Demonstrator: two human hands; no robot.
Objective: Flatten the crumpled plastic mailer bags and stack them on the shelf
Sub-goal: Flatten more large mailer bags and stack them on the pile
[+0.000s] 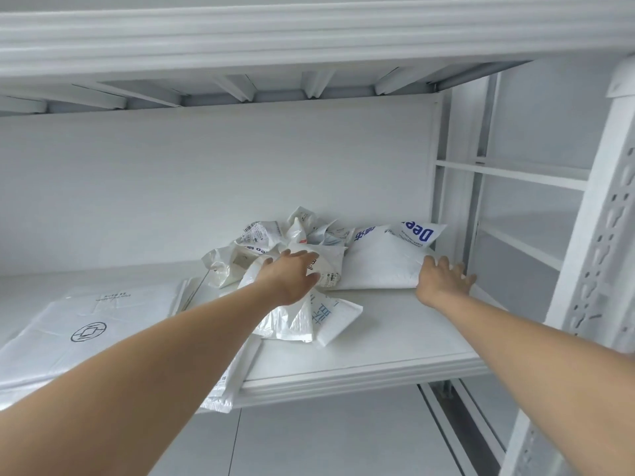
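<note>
A heap of crumpled white plastic mailer bags (285,242) lies at the back middle of the white shelf (395,331). My left hand (292,273) reaches into the heap with fingers stretched, resting on a crumpled bag with dark print (326,266). A large white padded mailer with blue lettering (381,259) lies to the right of the heap. My right hand (443,280) lies with spread fingers at that mailer's front right corner. A flattened stack of white bags (86,324) lies at the left of the shelf. One creased bag with blue characters (326,321) lies under my left wrist.
The shelf above (309,36) hangs low over the working space. A perforated white upright post (591,235) stands at the right, with further shelving (515,173) behind it. Part of the flattened stack overhangs the shelf's front edge (360,376). Grey floor shows below.
</note>
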